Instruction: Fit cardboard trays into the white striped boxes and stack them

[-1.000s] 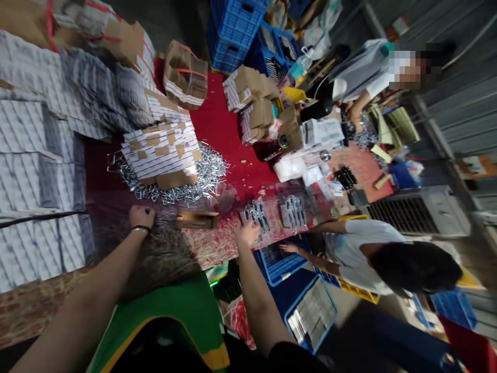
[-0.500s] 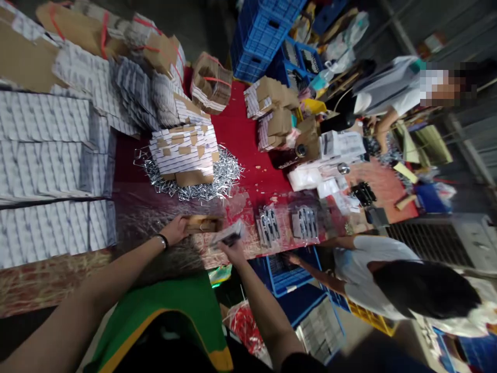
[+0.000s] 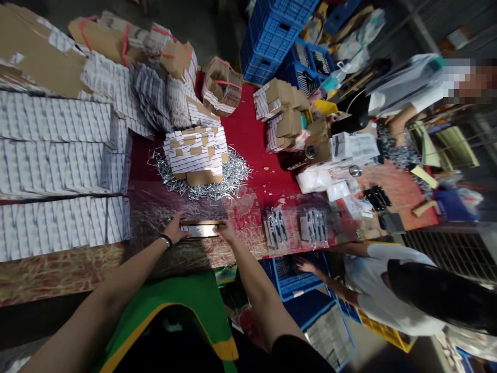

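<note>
On the red surface (image 3: 256, 124), by metal clips (image 3: 233, 178) (blue crates (image 3: 272, 36) beyond): left hand (image 3: 174, 229) and right hand (image 3: 227, 231) pinching one flat packet (image 3: 201, 230), earlier in the right alone.

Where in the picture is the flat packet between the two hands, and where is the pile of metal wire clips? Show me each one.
flat packet (image 3: 201, 230): head view, on its middle.
pile of metal wire clips (image 3: 236, 178): head view, on its right part, beside the stacked cartons.
</note>
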### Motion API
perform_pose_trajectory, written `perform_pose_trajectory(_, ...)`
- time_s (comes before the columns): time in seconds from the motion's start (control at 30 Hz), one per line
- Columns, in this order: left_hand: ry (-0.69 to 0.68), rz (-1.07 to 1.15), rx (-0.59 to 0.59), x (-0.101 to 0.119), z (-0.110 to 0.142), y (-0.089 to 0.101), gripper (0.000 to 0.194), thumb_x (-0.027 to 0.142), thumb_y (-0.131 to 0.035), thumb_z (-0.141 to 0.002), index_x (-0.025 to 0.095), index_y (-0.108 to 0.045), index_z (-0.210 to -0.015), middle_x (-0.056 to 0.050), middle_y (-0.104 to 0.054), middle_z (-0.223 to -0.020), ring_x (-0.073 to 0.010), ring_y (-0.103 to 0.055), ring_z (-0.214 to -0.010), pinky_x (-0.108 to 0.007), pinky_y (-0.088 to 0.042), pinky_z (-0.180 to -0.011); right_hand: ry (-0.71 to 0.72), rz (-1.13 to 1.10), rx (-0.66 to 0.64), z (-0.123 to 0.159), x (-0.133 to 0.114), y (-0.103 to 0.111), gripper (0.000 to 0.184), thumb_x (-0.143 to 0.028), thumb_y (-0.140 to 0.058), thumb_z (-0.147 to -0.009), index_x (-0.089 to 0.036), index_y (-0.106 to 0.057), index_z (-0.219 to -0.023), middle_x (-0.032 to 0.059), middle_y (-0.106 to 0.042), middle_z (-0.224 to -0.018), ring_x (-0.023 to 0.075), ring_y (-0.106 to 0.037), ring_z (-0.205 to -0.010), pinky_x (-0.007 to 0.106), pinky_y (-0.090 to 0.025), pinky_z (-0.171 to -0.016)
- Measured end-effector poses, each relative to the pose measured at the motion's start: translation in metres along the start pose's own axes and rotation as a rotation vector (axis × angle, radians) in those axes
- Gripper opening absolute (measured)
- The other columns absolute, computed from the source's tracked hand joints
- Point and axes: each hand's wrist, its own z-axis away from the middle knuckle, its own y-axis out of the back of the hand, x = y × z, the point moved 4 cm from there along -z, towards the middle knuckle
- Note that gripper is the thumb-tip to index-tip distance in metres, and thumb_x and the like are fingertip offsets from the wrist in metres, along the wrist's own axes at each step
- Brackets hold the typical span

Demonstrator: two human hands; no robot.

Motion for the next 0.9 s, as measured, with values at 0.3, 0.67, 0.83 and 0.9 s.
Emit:
perform_pose_trajectory(0.3,-0.101,-0.113,-0.081,-0.001,0.005,-0.001,0.073,0.031,-0.077,-0.079,0.02,-0.059,-0.149,-0.017,-0.061,-0.155,-0.0328,-0.06,-0.141,-0.054,-0.044,-0.123,0.134,0.255,-0.261,0.007,-0.003,0.004,0.049,-0.048,-0.072,-0.085,-0.017,-0.075,-0.123,0.0085,-0.074,-0.106,0.0221,-0.069,-0.096,0.037,-0.06,-0.085)
perform_pose_trajectory(0.67,-0.258,-0.597,-0.262,0.052,0.019,-0.03,0.079,0.05,-0.072,-0.088,0.019,-0.056,-0.158,-0.024,-0.043,-0.169,-0.0445,-0.048,-0.15,-0.061,-0.024,-0.128,0.357,1.23,-0.361,0.044,-0.013,-0.019,0.089,-0.047,-0.055,-0.102,-0.021,-0.013,-0.176,0.0258,-0.039,-0.168,0.042,-0.052,-0.142,0.058,-0.042,-0.118)
perform_pose_trajectory(0.83,-0.272,-0.616,-0.398,0.051,0.012,-0.035,0.067,0.044,-0.073,-0.09,0.028,-0.062,-0.153,-0.019,-0.05,-0.166,-0.0431,-0.054,-0.141,-0.058,-0.036,-0.121,0.387,1.29,-0.449,0.038,-0.014,-0.026,0.084,-0.048,-0.051,-0.105,-0.02,-0.014,-0.176,0.0268,-0.046,-0.163,0.04,-0.06,-0.135,0.055,-0.046,-0.114)
perform_pose_trajectory(0.9,-0.28,-0.585,-0.376,0.047,0.018,-0.034,0.067,0.043,-0.074,-0.09,0.029,-0.061,-0.154,-0.019,-0.049,-0.166,-0.0438,-0.052,-0.145,-0.06,-0.032,-0.123,0.38,1.299,-0.42,0.041,-0.013,-0.028,0.089,-0.05,-0.055,-0.103,-0.018,-0.014,-0.175,0.0292,-0.044,-0.164,0.044,-0.054,-0.142,0.061,-0.04,-0.117)
